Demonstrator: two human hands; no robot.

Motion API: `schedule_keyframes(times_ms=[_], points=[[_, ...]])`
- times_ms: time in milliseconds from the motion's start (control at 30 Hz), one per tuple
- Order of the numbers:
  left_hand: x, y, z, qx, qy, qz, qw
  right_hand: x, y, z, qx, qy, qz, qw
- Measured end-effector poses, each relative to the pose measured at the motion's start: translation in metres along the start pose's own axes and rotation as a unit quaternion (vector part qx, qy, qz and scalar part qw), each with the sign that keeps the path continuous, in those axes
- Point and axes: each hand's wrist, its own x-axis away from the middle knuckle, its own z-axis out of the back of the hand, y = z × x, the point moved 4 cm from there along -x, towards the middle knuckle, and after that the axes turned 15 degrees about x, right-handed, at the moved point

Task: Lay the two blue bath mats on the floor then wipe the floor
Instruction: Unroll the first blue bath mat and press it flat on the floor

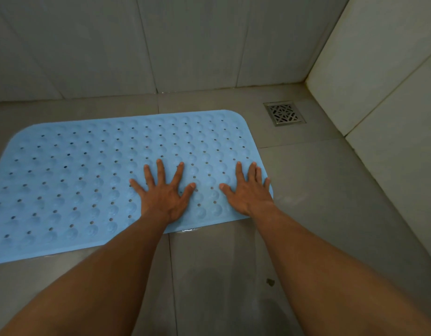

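Grey tiled floor (318, 190), drain (284, 113) in far right corner. Blue mat (88, 180) flat, long axis left-right. Left hand (164, 192), right hand (248, 192) pressed flat on its right end, fingers spread, gripping nothing. Most of mat lies leftward, nearer left hand; second mat unseen

A light blue bath mat (88, 178) is lying flat on the grey tiled floor (318, 190). It is showing rows of little round holes and round bumps all over, and its corners are looking rounded. Its left end is running off the edge of the view.
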Motion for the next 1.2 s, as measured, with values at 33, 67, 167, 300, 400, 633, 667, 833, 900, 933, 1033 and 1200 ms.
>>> schedule_keyframes(times_ms=[33,67,167,300,400,633,667,833,900,933,1033,1200], points=[[-0.001,0.0,0.0,0.001,-0.002,0.001,1.0,-0.001,0.0,0.0,-0.002,0.001,0.001,1.0],[-0.002,0.0,-0.001,0.001,-0.004,0.003,1.0,-0.002,0.0,0.0,-0.003,0.003,0.001,1.0],[-0.003,0.0,0.0,-0.003,-0.007,0.006,1.0,-0.004,0.001,0.0,0.003,0.007,0.0,1.0],[-0.002,0.0,0.001,-0.001,-0.016,0.009,1.0,-0.004,0.002,0.003,0.003,-0.003,-0.004,1.0],[-0.002,0.001,0.002,0.0,-0.021,0.008,1.0,-0.003,0.001,0.005,0.001,-0.012,-0.007,1.0],[-0.002,0.001,0.006,-0.003,-0.048,0.011,0.999,-0.001,-0.001,0.011,-0.006,-0.035,-0.015,0.999],[-0.002,0.0,0.006,-0.004,-0.052,0.01,0.999,0.0,-0.002,0.012,-0.004,-0.039,-0.015,0.999],[0.002,-0.003,0.02,0.016,-0.038,-0.003,0.999,0.004,-0.014,0.015,0.017,-0.018,-0.013,1.0],[0.007,-0.011,0.032,0.027,-0.023,-0.003,0.999,0.005,-0.026,0.024,0.026,0.006,0.005,1.0],[0.01,-0.017,0.04,0.027,-0.02,0.0,0.999,0.005,-0.035,0.03,0.027,0.014,0.015,0.999],[0.017,-0.045,0.063,0.033,-0.009,0.014,0.999,0.004,-0.066,0.049,0.031,0.034,0.046,0.998],[0.031,-0.101,0.109,0.044,0.032,0.053,0.997,0.004,-0.129,0.073,0.042,0.058,0.099,0.993]])
